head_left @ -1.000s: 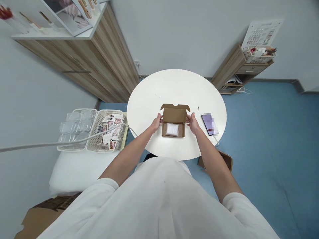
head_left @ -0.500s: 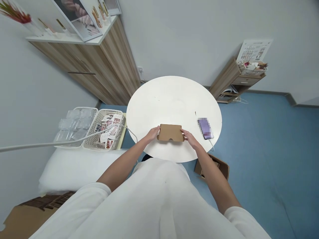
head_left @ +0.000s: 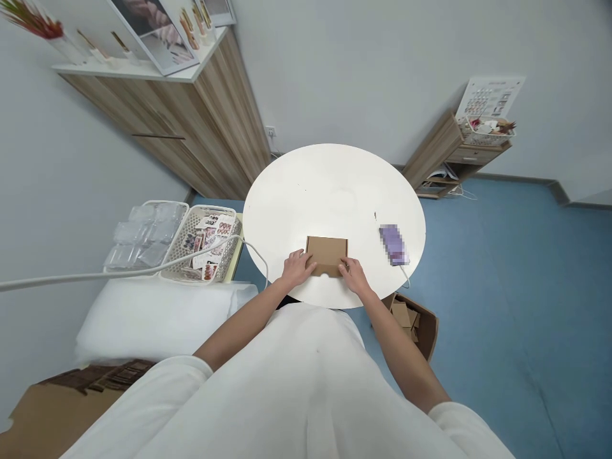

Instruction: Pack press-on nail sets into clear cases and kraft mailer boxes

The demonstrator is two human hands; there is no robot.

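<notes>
Cardboard box [head_left: 327, 252] is lying at the near side of the round white table [head_left: 335, 185], a little right of the middle, with its lid down. In the head view, the left hand [head_left: 295, 269] is touching the box's near left corner, and the right hand [head_left: 354, 276] is touching the near right corner, fingers bent over the edges. Whether either hand is truly grasping or only pressing, I cannot tell.

Farther right, a pixelated phone [head_left: 394, 245] is lying apart from the box. Left of the table, a white cable [head_left: 266, 268] is looping down near the left forearm. On the floor to the right, a brown carton [head_left: 427, 338] is standing open.

Judging from this pose, uneven pressure from the two hands could be skewing the lid or creasing the near flap. Pressing hard on the top could be denting the thin board. A pull toward the body could be sliding the box off the near edge, and the left arm could be snagging the cable.
</notes>
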